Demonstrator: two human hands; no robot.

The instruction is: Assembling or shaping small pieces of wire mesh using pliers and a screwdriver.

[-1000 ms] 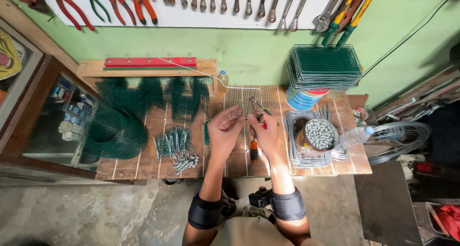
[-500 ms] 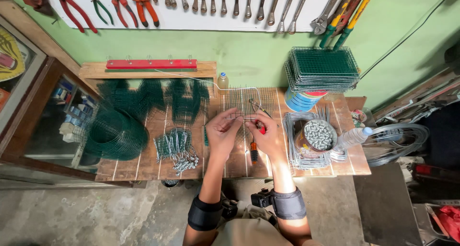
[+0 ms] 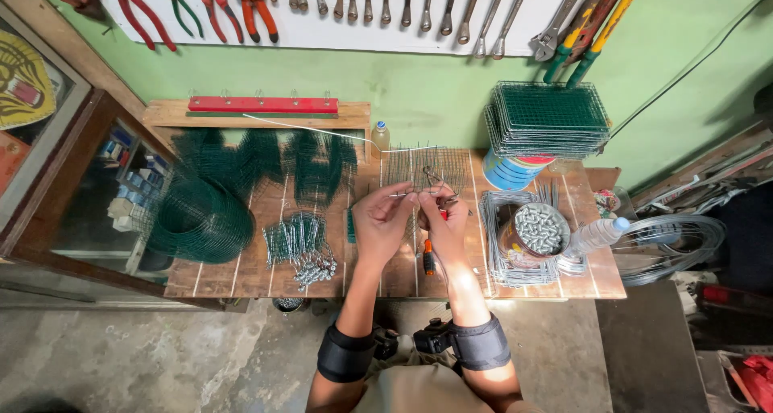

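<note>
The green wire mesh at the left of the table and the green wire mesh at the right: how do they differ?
The rolled green wire mesh is curled into a loose coil and lies directly on the wooden table. The stack of flat green mesh panels is cut into rectangles with pale wire edges and is piled on a round striped tin. Both are green grid mesh, and neither hand touches them.
</note>
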